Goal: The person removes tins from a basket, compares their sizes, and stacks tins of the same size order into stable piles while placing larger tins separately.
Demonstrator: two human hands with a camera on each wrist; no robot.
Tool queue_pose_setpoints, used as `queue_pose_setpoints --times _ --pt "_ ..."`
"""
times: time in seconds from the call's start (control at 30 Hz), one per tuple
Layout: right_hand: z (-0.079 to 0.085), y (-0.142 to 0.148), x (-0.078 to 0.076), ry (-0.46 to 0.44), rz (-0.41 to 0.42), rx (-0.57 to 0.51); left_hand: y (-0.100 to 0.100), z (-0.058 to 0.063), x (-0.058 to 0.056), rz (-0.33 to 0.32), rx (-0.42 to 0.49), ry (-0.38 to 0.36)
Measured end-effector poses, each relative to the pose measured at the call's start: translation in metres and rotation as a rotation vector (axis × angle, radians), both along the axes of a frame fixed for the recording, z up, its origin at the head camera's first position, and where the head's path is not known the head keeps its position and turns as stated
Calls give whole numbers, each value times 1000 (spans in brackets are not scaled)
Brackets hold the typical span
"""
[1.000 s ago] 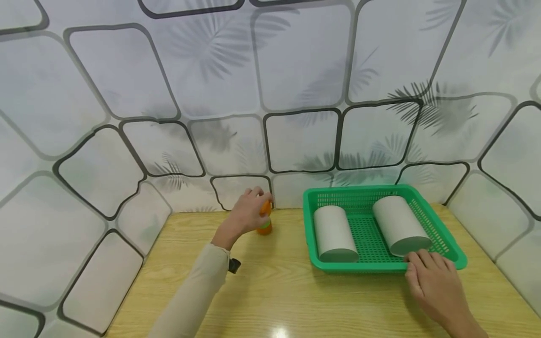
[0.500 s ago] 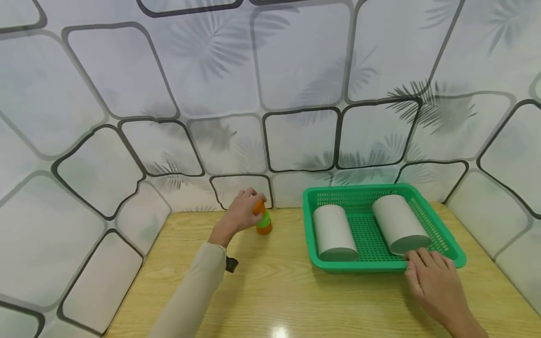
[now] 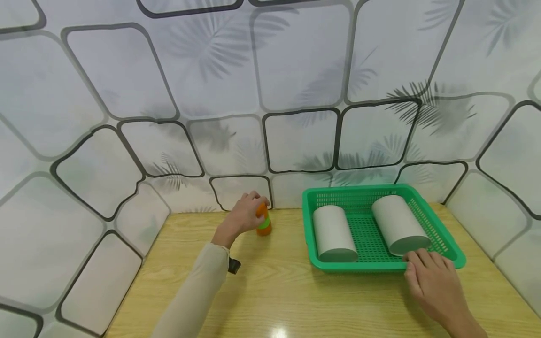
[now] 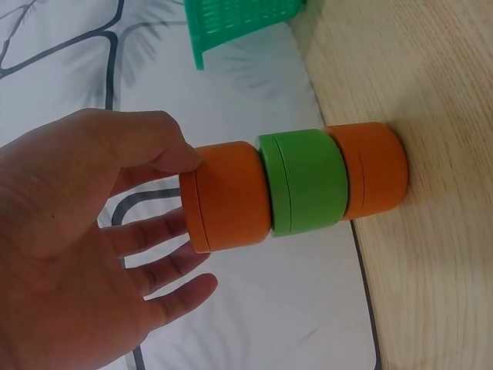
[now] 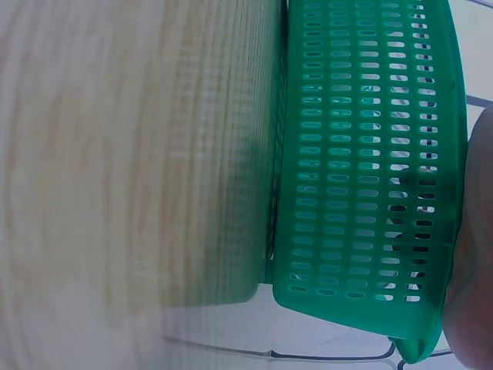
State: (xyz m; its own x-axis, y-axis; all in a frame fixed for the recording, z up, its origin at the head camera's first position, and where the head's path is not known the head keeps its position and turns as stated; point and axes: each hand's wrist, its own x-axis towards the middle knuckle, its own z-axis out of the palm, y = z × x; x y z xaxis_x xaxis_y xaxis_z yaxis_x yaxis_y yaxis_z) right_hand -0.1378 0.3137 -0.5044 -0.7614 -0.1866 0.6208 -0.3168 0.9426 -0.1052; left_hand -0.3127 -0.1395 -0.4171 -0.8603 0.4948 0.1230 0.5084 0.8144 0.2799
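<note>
My left hand (image 3: 242,216) pinches the upper orange round jar-like piece (image 4: 227,196) between thumb and fingers, at the back of the table. Below it stands a green piece (image 4: 308,181) of the same shape, on a lower orange one (image 4: 377,169) that rests on the table; together they form a roughly upright column. Over the front rim of a green plastic basket (image 3: 355,266), the fingers of my right hand (image 3: 435,284) are curled. In the right wrist view only a bit of that hand shows, against the basket's rim.
Two white cylinders lie inside the basket, one on the left (image 3: 336,234) and one on the right (image 3: 399,225). A patterned wall covering (image 3: 304,141) rises directly behind the wooden table (image 3: 270,291).
My left hand shifted slightly left with the upper orange piece, then came back right, so the piece sits over the green one again. The right hand and basket stayed put.
</note>
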Motion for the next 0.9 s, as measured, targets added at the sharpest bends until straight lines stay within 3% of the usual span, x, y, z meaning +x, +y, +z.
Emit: queue_pose_setpoints --times 0.6,0.9 --pt "0 -1 0 0 8 -5 0 2 3 -1 19 -21" --pt "0 -1 0 11 11 -10 2 1 2 8 -16 -6"
